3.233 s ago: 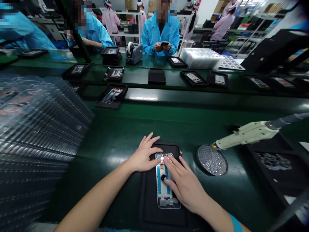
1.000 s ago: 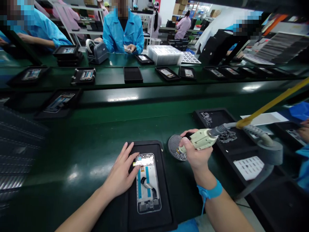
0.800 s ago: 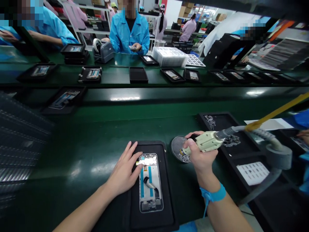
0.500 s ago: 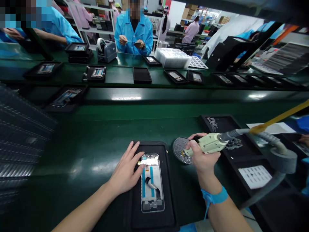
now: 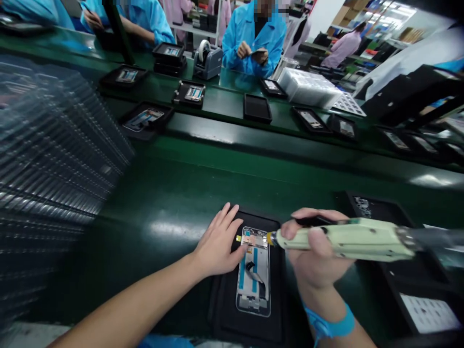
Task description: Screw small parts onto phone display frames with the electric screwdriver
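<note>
An opened phone (image 5: 259, 270), its inner side with a circuit board and blue strips facing up, lies in a black tray (image 5: 232, 309). My left hand (image 5: 219, 244) rests flat with fingers stretched over the tray's left edge, thumb and forefinger touching the phone's upper left side. My right hand (image 5: 319, 256) is wrapped round a pale green electric screwdriver (image 5: 366, 239), held nearly level. Its yellow-collared tip points left at the upper right of the phone; whether it touches a screw I cannot make out. A blue band (image 5: 331, 326) circles my right wrist.
Stacked clear plastic trays (image 5: 61, 159) rise at left. A black parts tray (image 5: 384, 208) and a white sheet with dark pieces (image 5: 429, 311) are on the right. Trays with phones and a tape dispenser (image 5: 208, 60) line the raised shelf. A co-worker in blue (image 5: 250, 34) sits opposite.
My right hand has brought the screwdriver from the round perforated dish over to the phone's upper part. The view has swung and tilted. My left hand stays by the phone.
</note>
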Available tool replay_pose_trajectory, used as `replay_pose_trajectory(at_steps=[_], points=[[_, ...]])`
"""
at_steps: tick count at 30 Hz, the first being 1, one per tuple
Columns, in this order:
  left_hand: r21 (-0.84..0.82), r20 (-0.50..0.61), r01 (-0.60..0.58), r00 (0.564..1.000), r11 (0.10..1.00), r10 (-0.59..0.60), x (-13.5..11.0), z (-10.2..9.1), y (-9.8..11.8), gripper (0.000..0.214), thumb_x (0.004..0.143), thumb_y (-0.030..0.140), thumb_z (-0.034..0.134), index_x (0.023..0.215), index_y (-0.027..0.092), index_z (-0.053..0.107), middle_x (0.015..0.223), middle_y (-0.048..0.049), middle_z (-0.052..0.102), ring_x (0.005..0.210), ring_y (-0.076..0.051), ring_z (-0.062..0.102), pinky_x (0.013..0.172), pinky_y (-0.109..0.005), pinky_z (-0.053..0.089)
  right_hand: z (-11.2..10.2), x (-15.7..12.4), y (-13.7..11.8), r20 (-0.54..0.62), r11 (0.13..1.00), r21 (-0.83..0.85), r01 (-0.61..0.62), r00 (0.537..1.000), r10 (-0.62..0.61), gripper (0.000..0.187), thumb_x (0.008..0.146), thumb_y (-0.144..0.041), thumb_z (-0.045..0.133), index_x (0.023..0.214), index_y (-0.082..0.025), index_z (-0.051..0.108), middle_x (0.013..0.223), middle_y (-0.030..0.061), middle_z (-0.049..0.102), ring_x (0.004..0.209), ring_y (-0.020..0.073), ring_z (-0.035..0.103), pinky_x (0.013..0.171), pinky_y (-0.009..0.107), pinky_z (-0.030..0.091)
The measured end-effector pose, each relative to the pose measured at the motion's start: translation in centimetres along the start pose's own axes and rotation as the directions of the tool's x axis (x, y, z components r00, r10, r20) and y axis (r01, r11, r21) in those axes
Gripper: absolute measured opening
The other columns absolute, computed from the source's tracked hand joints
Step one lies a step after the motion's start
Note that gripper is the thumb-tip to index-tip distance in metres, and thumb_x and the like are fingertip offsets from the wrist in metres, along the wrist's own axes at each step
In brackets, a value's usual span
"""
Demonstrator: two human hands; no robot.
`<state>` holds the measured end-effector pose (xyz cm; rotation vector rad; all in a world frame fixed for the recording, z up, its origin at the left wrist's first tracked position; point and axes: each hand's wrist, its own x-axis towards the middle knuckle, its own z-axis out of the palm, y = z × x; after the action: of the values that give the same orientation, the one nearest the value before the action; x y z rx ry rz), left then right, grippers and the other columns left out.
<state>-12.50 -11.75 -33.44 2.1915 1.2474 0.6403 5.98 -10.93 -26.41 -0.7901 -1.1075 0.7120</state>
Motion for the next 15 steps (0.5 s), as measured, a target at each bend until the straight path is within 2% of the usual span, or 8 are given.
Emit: replay_pose_trajectory(at_steps=[4,15], points=[[-0.009,-0.004,-0.003,1.000,1.000,0.003,-0.1,0.1,-0.1,0.053,0.089,0.032,0.067,0.135,0.016,0.048,0.165,-0.0174,0.023,0.155,-0.034,0.008,0.123,-0.059,0.028,1.7,-1.5,2.1,0.127,0.997,0.008,-0.077,0.989,0.075,0.024,0.088,-0.017,0.065,0.110,-0.025,0.058,0.097,0.0011,0.067,0.055,0.0121,0.064,0.055,0.031,0.055],[-0.030,-0.001,0.004,1.000,1.000,-0.004,0.0,0.1,0.1,0.051,0.088,0.031,0.065,0.134,0.018,0.048,0.165,-0.0167,0.022,0.155,-0.035,0.009,0.121,-0.062,0.028,2.1,-1.9,3.0,0.156,0.996,-0.056,-0.074,0.984,0.082,0.024,0.088,-0.025,0.066,0.109,-0.025,0.053,0.096,0.0008,0.064,0.054,0.0115,0.062,0.052,0.030,0.055]])
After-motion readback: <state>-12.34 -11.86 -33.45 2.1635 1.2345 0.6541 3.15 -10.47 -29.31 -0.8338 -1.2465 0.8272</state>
